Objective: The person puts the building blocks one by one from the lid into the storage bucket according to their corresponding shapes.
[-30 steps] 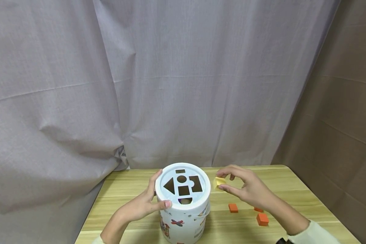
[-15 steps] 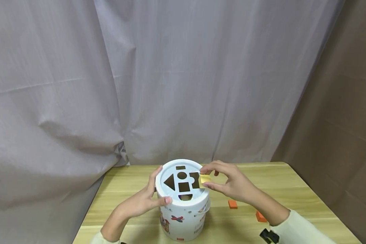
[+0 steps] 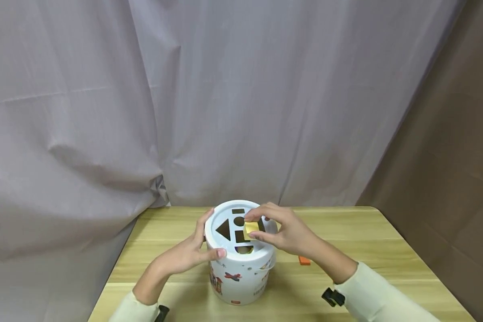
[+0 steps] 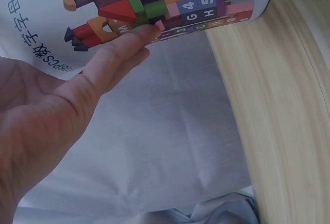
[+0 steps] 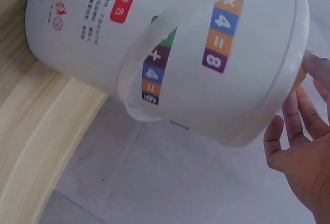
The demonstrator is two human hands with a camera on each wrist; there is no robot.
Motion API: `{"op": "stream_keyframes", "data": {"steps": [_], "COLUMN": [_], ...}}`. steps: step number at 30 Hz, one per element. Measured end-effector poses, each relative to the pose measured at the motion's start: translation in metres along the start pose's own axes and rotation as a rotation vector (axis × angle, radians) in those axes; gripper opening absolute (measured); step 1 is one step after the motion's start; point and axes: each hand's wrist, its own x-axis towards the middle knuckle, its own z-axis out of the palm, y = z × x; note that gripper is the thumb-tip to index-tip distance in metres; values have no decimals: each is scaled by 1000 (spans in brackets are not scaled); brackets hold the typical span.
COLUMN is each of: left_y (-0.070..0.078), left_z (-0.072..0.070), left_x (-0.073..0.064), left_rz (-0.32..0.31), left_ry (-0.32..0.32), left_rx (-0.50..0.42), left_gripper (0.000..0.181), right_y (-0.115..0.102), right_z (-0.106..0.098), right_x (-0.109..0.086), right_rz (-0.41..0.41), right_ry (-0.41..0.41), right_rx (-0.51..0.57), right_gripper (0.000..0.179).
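Note:
A white toy-block bucket (image 3: 243, 281) with printed pictures stands upright on the table. Its lid (image 3: 216, 243) has cut-out holes, among them a triangle, a circle and a square. My left hand (image 3: 189, 255) holds the bucket's left side, thumb at the front rim; in the left wrist view its fingers (image 4: 121, 48) lie along the printed wall. Between thumb and fingertips, my right hand (image 3: 290, 230) pinches a yellow block (image 3: 251, 228) over the lid near the square hole, partly covering the right-hand holes. Whether the block touches the lid, I cannot tell. In the right wrist view only a sliver of it shows.
An orange block (image 3: 304, 260) lies on the wooden table (image 3: 346, 228) right of the bucket, partly behind my right forearm. The bucket's handle (image 5: 131, 79) hangs down its side. Grey curtains (image 3: 225, 112) rise behind the table.
My right hand has carried the yellow block left, from beside the bucket to over the lid. My left hand stays on the bucket. The head view has tilted slightly.

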Motion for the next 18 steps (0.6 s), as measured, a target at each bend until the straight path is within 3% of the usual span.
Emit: {"op": "stream_keyframes", "data": {"steps": [12,18], "left_y": [20,28], "left_z": [-6,-3], "left_x": [2,-2], "left_rz": [59,79], "left_ry": [-12,-15], "left_rx": [3,-2], "left_gripper": [120,119], "right_y": [-9,-14], "right_z": [2,2], "right_x": [17,16], "right_rz": [-62,-54], "right_ry": [-17,-31], "right_rx": [2,10], "right_gripper": [43,41]}}
